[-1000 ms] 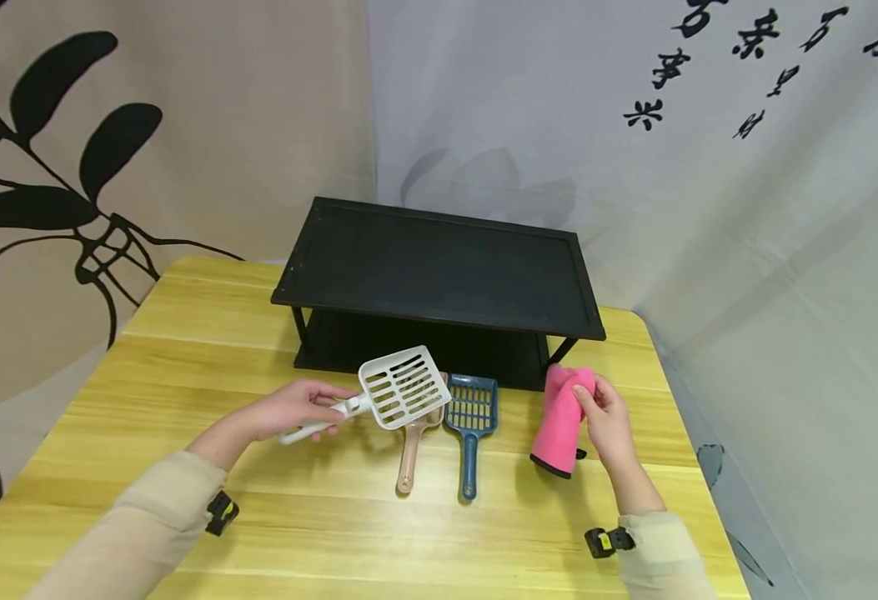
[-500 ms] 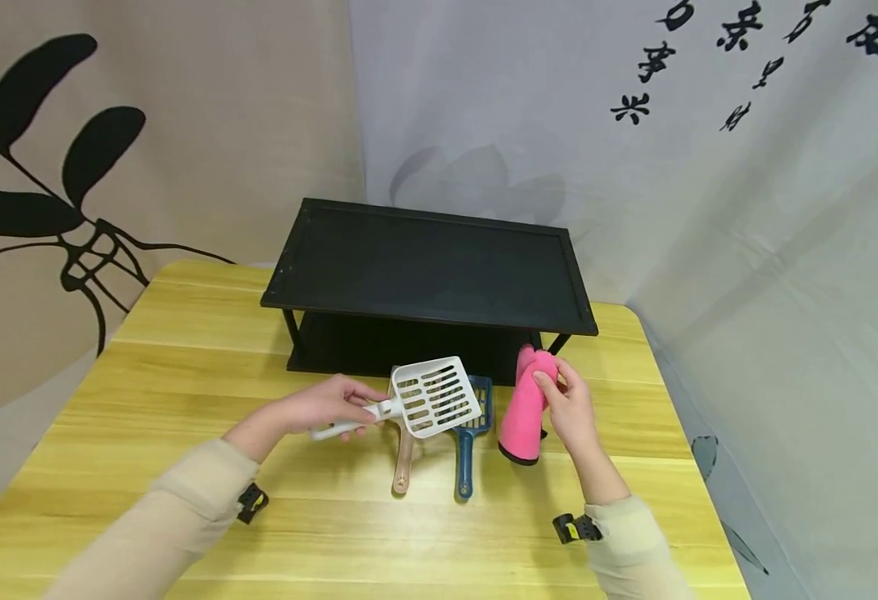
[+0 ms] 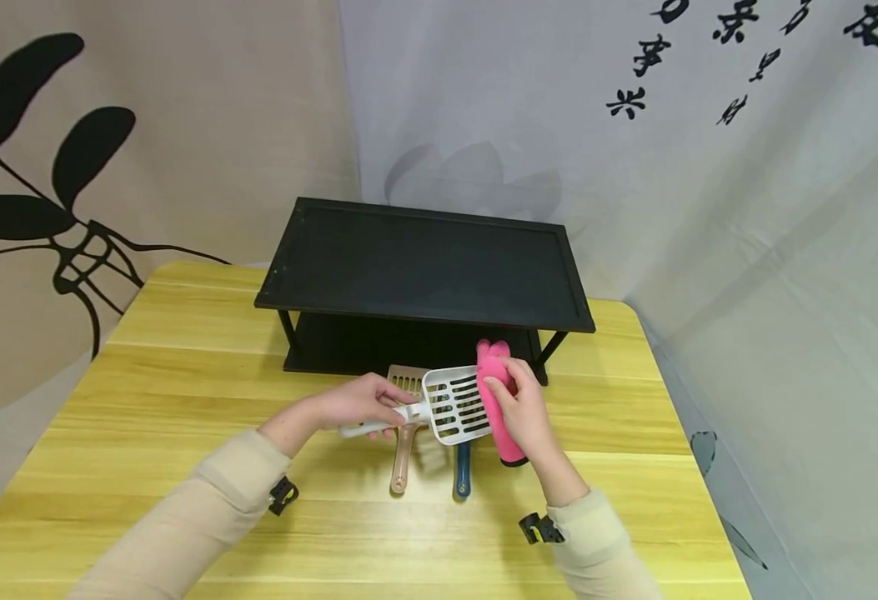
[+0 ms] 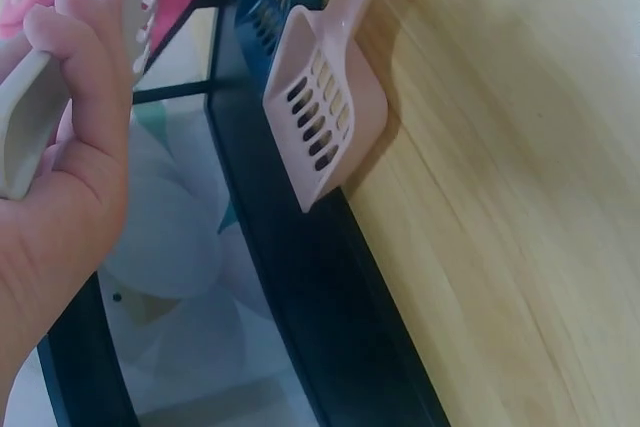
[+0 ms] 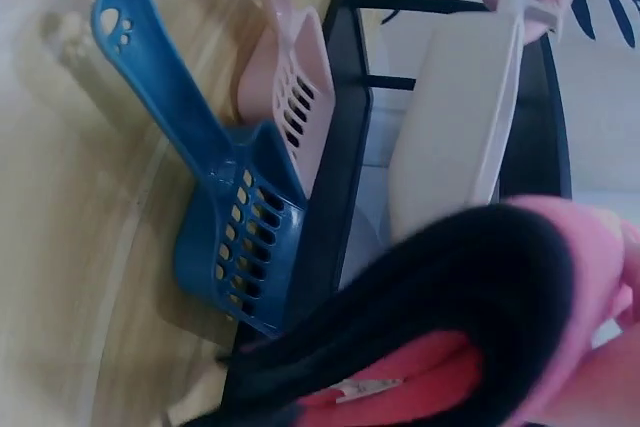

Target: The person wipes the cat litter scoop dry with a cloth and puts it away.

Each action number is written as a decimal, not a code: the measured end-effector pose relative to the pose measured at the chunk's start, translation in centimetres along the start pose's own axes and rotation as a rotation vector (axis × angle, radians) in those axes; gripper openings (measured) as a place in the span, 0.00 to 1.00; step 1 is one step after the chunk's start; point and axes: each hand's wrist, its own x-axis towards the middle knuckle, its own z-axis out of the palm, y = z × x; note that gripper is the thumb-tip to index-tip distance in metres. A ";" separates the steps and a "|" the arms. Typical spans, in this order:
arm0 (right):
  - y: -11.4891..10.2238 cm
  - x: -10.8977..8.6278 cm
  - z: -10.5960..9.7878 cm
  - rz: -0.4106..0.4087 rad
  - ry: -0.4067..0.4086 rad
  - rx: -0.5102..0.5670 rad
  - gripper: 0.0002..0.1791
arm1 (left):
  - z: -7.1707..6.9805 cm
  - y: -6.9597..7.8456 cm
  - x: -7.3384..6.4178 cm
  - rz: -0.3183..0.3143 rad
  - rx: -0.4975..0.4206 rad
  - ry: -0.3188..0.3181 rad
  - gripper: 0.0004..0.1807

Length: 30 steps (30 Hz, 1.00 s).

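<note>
My left hand [image 3: 363, 404] grips the handle of a white slotted litter scoop [image 3: 457, 404], held above the table with its slotted face up. In my right hand [image 3: 524, 408] is a soft pink mitt [image 3: 500, 412] with a black-trimmed open cuff, pinched between thumb and fingers. The mitt lies over the right edge of the white scoop's head. Under the white scoop, a pale pink litter scoop [image 4: 325, 107] and a blue litter scoop [image 5: 240, 207] lie side by side on the table, handles toward the person. The blue scoop's head is mostly hidden in the head view.
A black two-tier rack [image 3: 423, 267] stands at the back of the wooden table [image 3: 378, 542], just behind the scoops. Its lower shelf [image 3: 348, 342] sits close to the tabletop. A printed cloth backdrop [image 3: 258, 125] hangs behind.
My left hand has carried the white scoop to the right. My right hand has brought the pink mitt left, from apart to over the scoop's edge. The view has shifted slightly.
</note>
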 end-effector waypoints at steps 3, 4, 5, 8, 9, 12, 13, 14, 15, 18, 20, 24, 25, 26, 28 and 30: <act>-0.2 -0.3 0.7 -0.034 -0.073 -0.056 0.15 | 0.1 0.1 0.1 -0.002 0.005 0.010 0.24; -0.1 -0.4 0.9 -0.036 -0.099 -0.075 0.17 | 0.1 0.2 0.1 -0.004 0.006 0.014 0.23; -0.1 -0.5 1.1 -0.036 -0.124 -0.104 0.18 | 0.2 0.2 0.1 -0.004 0.010 0.018 0.23; 0.4 -0.9 1.7 -0.042 -0.218 -0.195 0.22 | 0.2 0.2 0.2 -0.005 0.024 0.029 0.23; 0.5 -1.0 1.8 -0.051 -0.254 -0.223 0.23 | 0.2 0.2 0.2 -0.006 0.027 0.037 0.23; 0.9 -1.3 2.0 -0.140 -0.340 -0.314 0.22 | 0.0 0.2 0.2 -0.014 0.023 0.062 0.22; 1.0 -1.3 2.1 -0.183 -0.353 -0.342 0.21 | -0.1 0.2 0.2 -0.016 0.019 0.068 0.22; 1.1 -1.4 2.2 -0.230 -0.356 -0.375 0.20 | -0.2 0.1 0.2 -0.017 0.015 0.072 0.22; 1.2 -1.4 2.2 -0.275 -0.349 -0.401 0.19 | -0.3 0.1 0.2 -0.017 0.008 0.073 0.22; 1.4 -1.5 2.5 -0.401 -0.280 -0.489 0.16 | -0.4 0.0 0.1 -0.010 -0.015 0.063 0.22; 1.5 -1.5 2.6 -0.469 -0.226 -0.540 0.14 | -0.4 0.0 0.0 -0.003 -0.036 0.057 0.23; 1.7 -1.2 2.5 -0.586 -0.140 -0.622 0.09 | -0.5 0.0 -0.1 0.006 -0.086 0.049 0.23; 1.8 -1.1 2.3 -0.610 -0.122 -0.640 0.08 | -0.6 0.0 -0.1 0.007 -0.091 0.050 0.23; 1.8 -0.9 2.2 -0.631 -0.106 -0.657 0.08 | -0.6 0.0 -0.2 0.007 -0.097 0.050 0.23; 2.0 -0.8 1.7 -0.663 -0.079 -0.682 0.08 | -0.7 0.1 -0.3 0.003 -0.107 0.050 0.23; 2.2 -0.7 1.3 -0.681 -0.053 -0.695 0.08 | -0.8 0.1 -0.4 -0.001 -0.110 0.047 0.23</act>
